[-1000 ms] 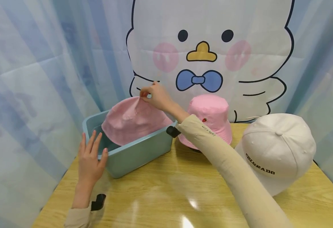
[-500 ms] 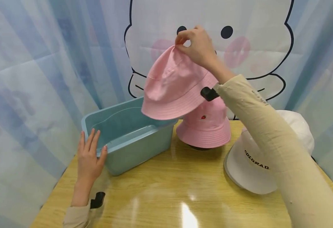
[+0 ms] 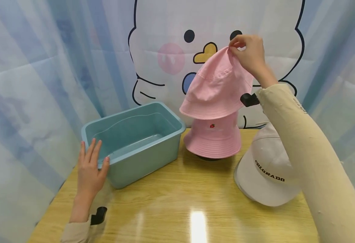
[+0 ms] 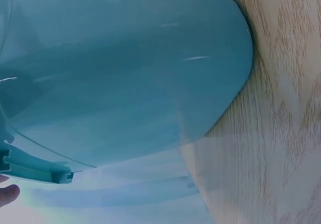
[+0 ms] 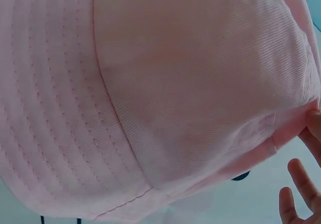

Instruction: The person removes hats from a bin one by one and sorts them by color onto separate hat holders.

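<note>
My right hand [image 3: 251, 55] pinches the crown of a pink bucket hat [image 3: 218, 87] between thumb and fingertips. The hat hangs brim down, and in the head view it overlaps the top of a second pink bucket hat [image 3: 212, 140] with a small strawberry on its front. The right wrist view shows the held hat's stitched brim [image 5: 50, 108] up close. My left hand [image 3: 89, 172] lies with straight fingers on the near left corner of a blue-green plastic bin [image 3: 144, 165]. In the left wrist view the bin's side [image 4: 125, 83] fills much of the frame.
A white cap [image 3: 268, 168] lettered COLORADO stands at the right on the wooden table [image 3: 165, 209], partly behind my right sleeve [image 3: 311, 158]. Behind the table hangs a pale blue curtain [image 3: 37, 84] with a cartoon bird.
My right hand has lifted the pink bucket hat up out of the bin and carried it right, over the strawberry hat. The left hand has stayed at the bin's corner.
</note>
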A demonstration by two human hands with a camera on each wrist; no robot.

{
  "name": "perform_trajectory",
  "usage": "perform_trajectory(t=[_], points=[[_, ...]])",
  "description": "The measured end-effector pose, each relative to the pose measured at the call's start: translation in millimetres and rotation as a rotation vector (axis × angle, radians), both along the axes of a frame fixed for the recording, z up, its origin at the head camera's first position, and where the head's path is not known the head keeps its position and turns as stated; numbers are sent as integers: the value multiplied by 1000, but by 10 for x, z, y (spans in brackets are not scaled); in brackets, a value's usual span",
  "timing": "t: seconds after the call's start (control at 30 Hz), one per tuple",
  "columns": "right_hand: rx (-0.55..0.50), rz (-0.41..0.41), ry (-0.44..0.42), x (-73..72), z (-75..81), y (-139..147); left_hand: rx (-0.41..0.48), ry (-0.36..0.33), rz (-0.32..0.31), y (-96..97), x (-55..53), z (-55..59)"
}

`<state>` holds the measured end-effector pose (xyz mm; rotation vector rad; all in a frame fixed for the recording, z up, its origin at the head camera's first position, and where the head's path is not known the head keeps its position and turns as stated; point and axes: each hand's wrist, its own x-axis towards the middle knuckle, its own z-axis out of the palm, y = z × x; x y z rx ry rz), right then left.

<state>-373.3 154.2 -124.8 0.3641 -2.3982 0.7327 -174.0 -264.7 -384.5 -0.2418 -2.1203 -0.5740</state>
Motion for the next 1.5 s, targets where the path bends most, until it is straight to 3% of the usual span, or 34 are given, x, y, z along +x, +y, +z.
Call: perform_trajectory(t=[0.17,0.3,0.37,0.47,0.6,0.7,0.87,1.03,1.13,1.27,1.37,1.5], points=[[-72,0,-111,-82,-231,167,-7,-7,7,-6,2,-8],[-91,13,-153,-121,-414,251,4,-29,10,-4,2,-18],[-61,41,-150,-139,-504,277,7,-35,11,-1,1,-21],[98,71,-154,-127,-619,328,13,-34,4,19,-11,-25],[397,50,-221,-41,-703,360,12,-22,-7,39,-25,-23],[514,24,-265,46,-711,365,3,-23,-14,35,-29,-10],[531,7,-274,235,-684,344,-46,-22,13,41,14,61],[493,-34,-268,481,-693,262,-110,91,23,264,24,262],[461,-76,-237,627,-755,209,-158,145,-30,552,-66,422],[461,-123,-118,823,-967,124,-253,162,-100,989,-282,567],[501,-111,-8,974,-1210,35,-321,137,-131,1286,-480,598],[582,-58,152,1126,-1557,-79,-414,64,-133,1601,-727,550]])
